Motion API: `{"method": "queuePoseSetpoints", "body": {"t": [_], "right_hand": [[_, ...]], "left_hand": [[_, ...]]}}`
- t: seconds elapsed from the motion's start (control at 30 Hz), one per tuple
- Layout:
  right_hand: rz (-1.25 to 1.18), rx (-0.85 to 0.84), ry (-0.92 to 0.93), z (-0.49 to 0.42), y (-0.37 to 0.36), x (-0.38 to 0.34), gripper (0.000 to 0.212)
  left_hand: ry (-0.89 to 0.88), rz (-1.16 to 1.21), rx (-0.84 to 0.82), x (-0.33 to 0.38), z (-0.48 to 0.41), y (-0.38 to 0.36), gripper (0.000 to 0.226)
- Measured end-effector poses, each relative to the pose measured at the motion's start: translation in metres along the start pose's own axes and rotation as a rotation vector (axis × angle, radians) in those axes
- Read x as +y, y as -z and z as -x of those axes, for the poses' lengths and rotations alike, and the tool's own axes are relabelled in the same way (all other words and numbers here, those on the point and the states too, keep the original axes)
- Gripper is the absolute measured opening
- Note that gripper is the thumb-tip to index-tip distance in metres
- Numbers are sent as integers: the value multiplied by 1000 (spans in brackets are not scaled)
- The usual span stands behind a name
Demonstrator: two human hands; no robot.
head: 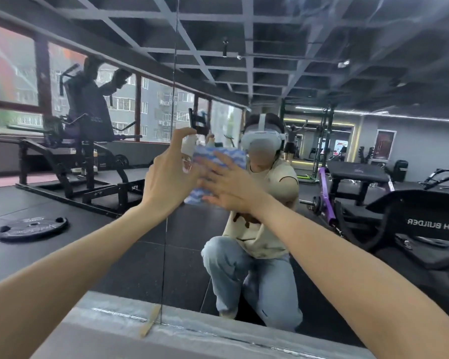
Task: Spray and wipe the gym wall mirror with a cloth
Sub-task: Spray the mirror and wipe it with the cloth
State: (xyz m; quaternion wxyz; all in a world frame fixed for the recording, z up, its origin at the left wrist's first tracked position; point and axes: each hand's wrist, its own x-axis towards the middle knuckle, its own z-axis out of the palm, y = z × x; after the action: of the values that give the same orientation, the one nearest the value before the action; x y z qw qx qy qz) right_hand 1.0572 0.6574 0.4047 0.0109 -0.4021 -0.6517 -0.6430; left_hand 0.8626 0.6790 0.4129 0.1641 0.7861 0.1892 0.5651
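The wall mirror (pixel 322 73) fills the view, with a vertical seam (pixel 170 151) left of centre. My left hand (pixel 166 177) grips a small clear spray bottle (pixel 188 158) with a white top, held upright close to the glass beside the seam. My right hand (pixel 231 187) presses a blue-and-white patterned cloth (pixel 226 156) flat against the mirror with spread fingers. The cloth sits just right of the bottle. The mirror reflects a crouching person in a headset, a beige shirt and jeans.
A grey ledge (pixel 192 340) runs below the mirror's bottom edge, with a beige strip (pixel 149 323) at the seam. Reflected in the glass are gym machines, a weight plate on the floor, a bench and windows. Hazy smears show at the mirror's upper right (pixel 373 27).
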Motion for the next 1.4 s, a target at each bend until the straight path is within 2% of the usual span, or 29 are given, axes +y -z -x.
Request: {"method": "queuePoseSetpoints", "body": {"t": [0.03,0.1,0.13,0.17,0.2,0.27,0.33,0.4,0.43,0.47,0.57,0.6,0.63,0.67,0.77,0.8,0.87,0.9,0.93,1.03,1.07,1.1,1.17,1.23,1.33,1.4], "right_hand": [[47,39,-179,-4,7,15,51],[115,184,-718,-10,22,47,55],[134,243,-926,-11,24,52,55],[186,250,-1008,-12,26,45,55],[223,222,-944,-6,21,29,58],[157,63,-516,22,8,-24,67],[33,-103,-96,60,4,-61,60],[21,-192,67,73,11,-52,50],[54,-177,22,68,15,-38,50],[90,-132,-128,59,21,-19,51],[138,78,-823,19,32,33,56],[168,121,-938,9,30,34,56],[183,121,-934,4,24,22,56],[175,85,-804,6,14,1,56],[62,-175,12,56,-17,-102,60],[41,-262,219,74,-19,-126,57],[69,-288,370,84,-20,-129,54],[141,-227,333,75,-20,-115,55],[194,-156,177,58,-17,-93,58],[139,89,-645,9,0,-23,57],[103,127,-831,1,4,-15,56],[126,137,-893,1,5,-17,55],[147,66,-712,15,1,-40,55],[129,-15,-531,40,-2,-61,55],[128,-37,-486,64,5,-66,56],[101,2,-558,63,1,-74,56]], "left_hand": [[7,12,-1,-5,2,1,53],[9,27,1,-12,9,-1,53],[4,18,-4,-15,12,-4,52],[7,6,-8,-17,14,-7,51],[17,-6,-8,-18,16,-11,50],[51,-14,2,-17,17,-17,47],[69,-13,2,-16,20,-20,42],[42,-31,-34,-19,28,-20,42],[37,-42,-54,-22,33,-19,44],[33,-54,-71,-26,37,-18,49],[32,-84,-86,-45,53,-15,58],[31,-80,-84,-50,57,-16,59],[37,-73,-77,-54,61,-16,61],[51,-59,-60,-58,64,-17,61],[110,-40,-30,-66,74,-15,61],[113,-50,-35,-70,80,-13,61],[98,-86,-59,-81,93,-10,62],[94,-107,-76,-87,99,-10,62],[82,-128,-89,-92,103,-9,62],[55,-172,-143,-107,117,-15,62],[44,-185,-188,-109,122,-19,60],[27,-203,-251,-109,126,-23,57],[-1,-229,-375,-106,136,-33,50],[2,-209,-423,-103,146,-43,43],[27,-157,-407,-100,162,-58,43],[79,-106,-339,-101,168,-63,49]]}}
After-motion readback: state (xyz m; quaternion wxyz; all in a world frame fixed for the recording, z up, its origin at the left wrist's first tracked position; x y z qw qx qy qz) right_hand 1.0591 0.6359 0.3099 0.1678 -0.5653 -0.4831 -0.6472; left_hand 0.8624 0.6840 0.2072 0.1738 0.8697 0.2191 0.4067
